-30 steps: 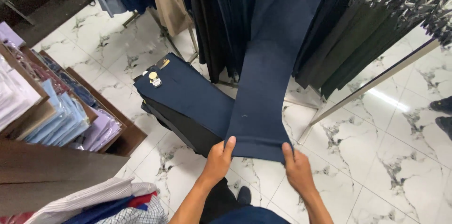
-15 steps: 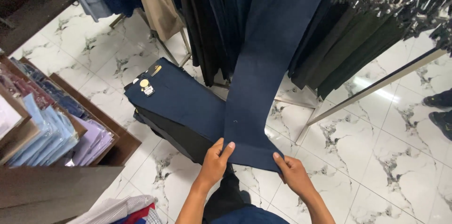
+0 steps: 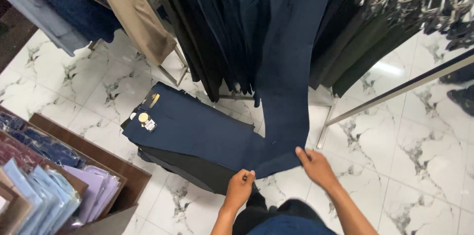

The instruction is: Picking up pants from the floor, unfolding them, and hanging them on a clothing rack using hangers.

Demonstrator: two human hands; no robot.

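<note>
A pair of navy trousers (image 3: pixel 289 67) hangs from the rail, its long leg reaching down to my hands. My left hand (image 3: pixel 240 187) pinches the left corner of the hem. At the right corner, my right hand (image 3: pixel 316 166) grips the same hem. Just left of the hem lies a folded pair of navy trousers (image 3: pixel 192 129) with a round tag near its waistband, on top of a stack of dark folded trousers (image 3: pixel 197 171) on the floor.
More hanging trousers in navy, black and tan (image 3: pixel 133 13) fill the rack. A second metal rail (image 3: pixel 395 92) with dark garments runs at the right. A wooden shelf (image 3: pixel 84 161) of folded shirts stands at the lower left. Someone's shoe (image 3: pixel 461 99) shows at the right edge. The floor is white marble.
Both hands have moved down and slightly right along with the hem. The view has shifted, so the folded stack sits more centrally.
</note>
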